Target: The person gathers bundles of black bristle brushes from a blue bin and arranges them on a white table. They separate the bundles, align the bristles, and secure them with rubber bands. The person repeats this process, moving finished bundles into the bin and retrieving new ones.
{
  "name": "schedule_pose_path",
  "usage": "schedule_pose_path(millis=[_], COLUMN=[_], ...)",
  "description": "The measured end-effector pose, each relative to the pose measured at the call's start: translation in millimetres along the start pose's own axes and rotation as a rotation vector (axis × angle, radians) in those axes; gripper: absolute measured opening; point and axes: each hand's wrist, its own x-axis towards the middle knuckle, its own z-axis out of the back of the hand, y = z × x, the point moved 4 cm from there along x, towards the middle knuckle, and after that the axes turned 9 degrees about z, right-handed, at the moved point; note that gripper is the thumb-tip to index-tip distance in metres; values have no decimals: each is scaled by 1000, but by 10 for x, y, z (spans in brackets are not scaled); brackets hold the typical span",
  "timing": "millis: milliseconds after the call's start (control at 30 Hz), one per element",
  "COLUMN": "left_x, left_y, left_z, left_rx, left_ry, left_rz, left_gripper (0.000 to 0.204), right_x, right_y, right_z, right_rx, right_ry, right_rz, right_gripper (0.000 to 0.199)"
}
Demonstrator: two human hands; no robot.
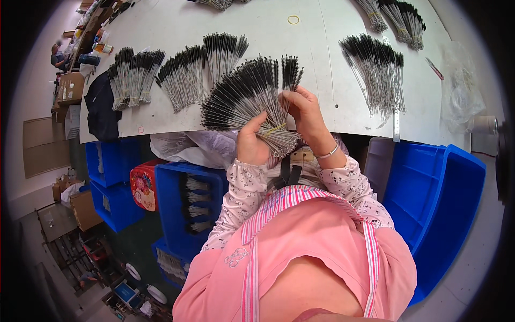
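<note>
A thick bundle of straw cleaning brushes [238, 96], with black bristles and wire stems, is fanned out over the table's near edge. My left hand [253, 142] is closed around its stems on the left side, thumb on top. A yellow rubber band [274, 130] crosses the stems above their looped ends. At the right side of the fan, my right hand [307, 110] pinches a few brushes, whose bristles stand a little apart from the rest. Its fingertips are partly hidden behind the stems.
More brush bundles lie on the white table [300, 45], including a loose pile [375, 72] at right. A rubber band [293, 20], a red-handled tool [435, 69] and a plastic bag [460, 86] lie there too. Blue bins [456, 198] flank me; a red box [144, 185] stands left.
</note>
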Motion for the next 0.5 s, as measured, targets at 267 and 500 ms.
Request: schedule_pose_path(millis=[267, 500], left_x=[29, 25], left_y=[-5, 24], left_z=[50, 64], left_rx=[8, 22], left_ry=[-14, 2], left_rz=[-68, -62], left_gripper=[30, 32], right_x=[32, -55], right_y=[-85, 116], right_z=[24, -158], right_rx=[219, -23], right_ry=[6, 18], right_rz=[-84, -55], right_gripper=[21, 29])
